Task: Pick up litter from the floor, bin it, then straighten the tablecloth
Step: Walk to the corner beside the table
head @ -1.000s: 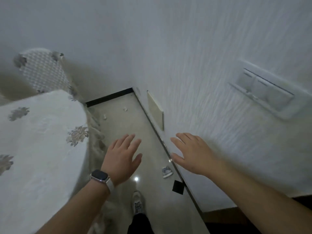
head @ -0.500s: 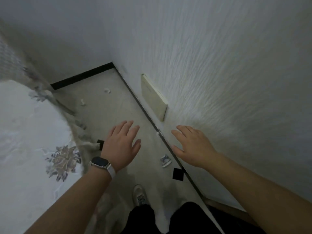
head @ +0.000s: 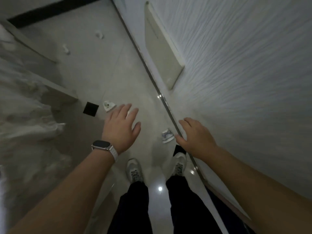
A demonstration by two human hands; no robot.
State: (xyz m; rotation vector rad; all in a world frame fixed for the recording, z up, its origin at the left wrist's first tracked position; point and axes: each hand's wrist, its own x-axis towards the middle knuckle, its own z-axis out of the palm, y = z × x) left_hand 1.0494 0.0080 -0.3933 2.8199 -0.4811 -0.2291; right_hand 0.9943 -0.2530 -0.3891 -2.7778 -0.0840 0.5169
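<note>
Several scraps of litter lie on the pale floor. A blue-and-white wrapper (head: 166, 135) sits by the wall base, between my two hands. A white wrapper (head: 108, 106) lies just past my left fingertips. Two small white crumpled bits (head: 66, 49) (head: 99, 35) lie farther off. My left hand (head: 121, 127), with a watch on the wrist, hovers open above the floor. My right hand (head: 195, 136) is open too, fingers spread, close to the blue-and-white wrapper. The white tablecloth (head: 22, 119) hangs blurred at the left. No bin is in view.
A textured white wall (head: 236, 81) runs along the right with a cream panel (head: 162, 48) fixed low on it. Two black squares (head: 90, 108) (head: 179, 149) mark the floor. My two shoes (head: 134, 169) stand below my hands. A black skirting strip (head: 50, 10) closes the far end.
The view has tilted down to the floor and moved forward. The wall switch and tabletop have left the frame, both feet now show, and the wrappers are closer to my hands, which stay open.
</note>
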